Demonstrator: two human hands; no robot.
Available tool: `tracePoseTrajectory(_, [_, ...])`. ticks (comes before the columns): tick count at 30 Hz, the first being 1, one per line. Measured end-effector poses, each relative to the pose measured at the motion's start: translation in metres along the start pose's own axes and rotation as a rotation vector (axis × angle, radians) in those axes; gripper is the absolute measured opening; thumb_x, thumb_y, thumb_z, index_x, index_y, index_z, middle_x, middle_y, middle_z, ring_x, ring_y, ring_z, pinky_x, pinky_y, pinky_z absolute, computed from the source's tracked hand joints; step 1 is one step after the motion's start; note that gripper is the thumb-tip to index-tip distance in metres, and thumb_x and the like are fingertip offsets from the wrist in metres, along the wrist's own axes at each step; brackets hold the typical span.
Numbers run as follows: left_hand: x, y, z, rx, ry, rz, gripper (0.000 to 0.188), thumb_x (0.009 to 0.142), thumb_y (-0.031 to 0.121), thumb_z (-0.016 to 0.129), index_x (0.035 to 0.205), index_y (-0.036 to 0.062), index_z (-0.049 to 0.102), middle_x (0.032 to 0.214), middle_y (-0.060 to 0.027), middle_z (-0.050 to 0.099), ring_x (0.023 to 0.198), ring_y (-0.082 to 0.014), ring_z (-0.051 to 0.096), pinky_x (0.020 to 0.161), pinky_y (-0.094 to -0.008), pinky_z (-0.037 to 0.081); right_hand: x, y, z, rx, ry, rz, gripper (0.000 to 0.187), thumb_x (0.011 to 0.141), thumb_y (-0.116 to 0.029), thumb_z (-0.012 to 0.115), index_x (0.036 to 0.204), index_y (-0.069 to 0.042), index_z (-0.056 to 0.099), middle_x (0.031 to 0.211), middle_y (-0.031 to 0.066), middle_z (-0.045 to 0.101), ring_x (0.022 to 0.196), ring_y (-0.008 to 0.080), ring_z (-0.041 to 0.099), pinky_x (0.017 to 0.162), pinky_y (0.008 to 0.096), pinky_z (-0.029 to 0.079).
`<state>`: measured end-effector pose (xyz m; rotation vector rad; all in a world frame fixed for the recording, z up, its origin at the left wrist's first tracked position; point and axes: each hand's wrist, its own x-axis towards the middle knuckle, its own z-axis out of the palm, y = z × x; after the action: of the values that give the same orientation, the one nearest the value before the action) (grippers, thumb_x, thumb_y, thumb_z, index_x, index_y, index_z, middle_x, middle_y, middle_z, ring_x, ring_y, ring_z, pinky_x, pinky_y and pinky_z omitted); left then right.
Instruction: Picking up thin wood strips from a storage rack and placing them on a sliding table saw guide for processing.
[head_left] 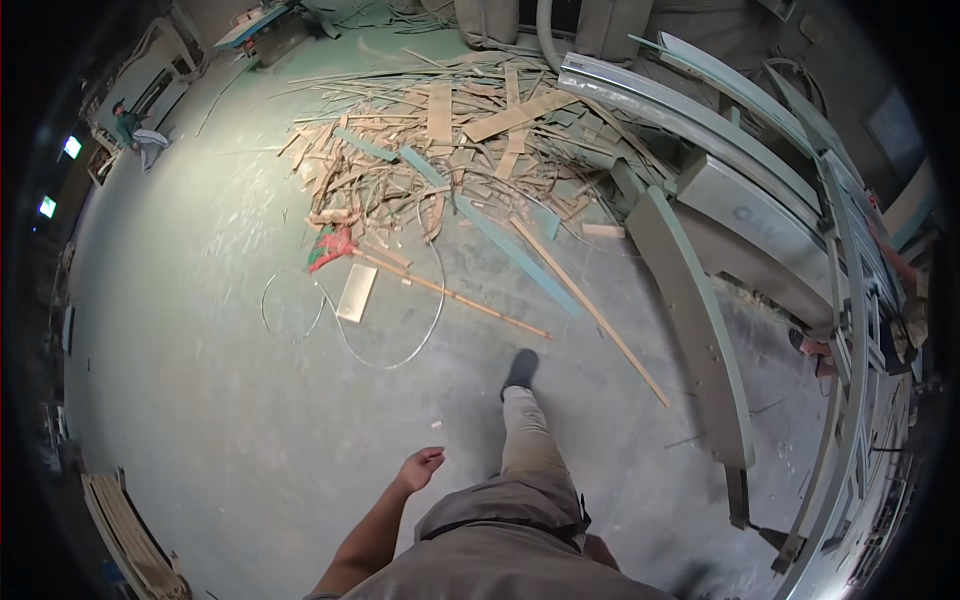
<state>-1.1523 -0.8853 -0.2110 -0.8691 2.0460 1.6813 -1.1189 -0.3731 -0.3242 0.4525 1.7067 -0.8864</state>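
Note:
My left hand (420, 467) hangs at my side over the bare concrete floor (200, 400), fingers loosely curled and holding nothing. My right hand is hidden behind my body. My leg in tan trousers reaches forward with a dark shoe (520, 369) on the floor. Ahead lies a large pile of scrap wood strips and offcuts (450, 150). A broom with a long wooden handle (440, 290) and a red and green head (328, 248) lies at the pile's near edge.
A loop of thin hose or wire (400, 350) curls on the floor beside a small flat board (356, 292). A long grey-green machine (720, 230) runs along the right. Stacked boards (130, 540) sit at lower left. Another person (135, 135) stands far left.

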Motion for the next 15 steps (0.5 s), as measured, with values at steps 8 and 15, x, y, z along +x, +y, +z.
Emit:
tracePoseTrajectory(8, [0.193,0.094,-0.166,-0.175,0.228,-0.591,0.034,0.085,0.032,0.053,0.106,0.0070,0.060,0.100,-0.0101,0.062,0.097,-0.0193,0.057,0.080,-0.0316,0.047,0.205,-0.432,-0.219,-0.091,0.276,-0.838,0.019,0.075,-0.013,0.063,0.091,-0.003,0.062,0.069,0.0043,0.058,0.054,0.0123,0.053,0.047,0.0280,0.045])
tracePoseTrajectory(15, [0.356,0.205,-0.308,-0.737,0.447,-0.547,0.036,0.085,0.034,0.053,0.115,0.0140,0.050,0.113,-0.0080,0.054,0.097,-0.0266,0.053,0.080,-0.0438,0.043,0.203,-1.028,-0.218,0.366,0.233,-0.608,0.023,0.088,-0.022,0.055,0.102,-0.005,0.062,0.086,0.0013,0.062,0.069,0.0083,0.054,0.065,0.0233,0.046])
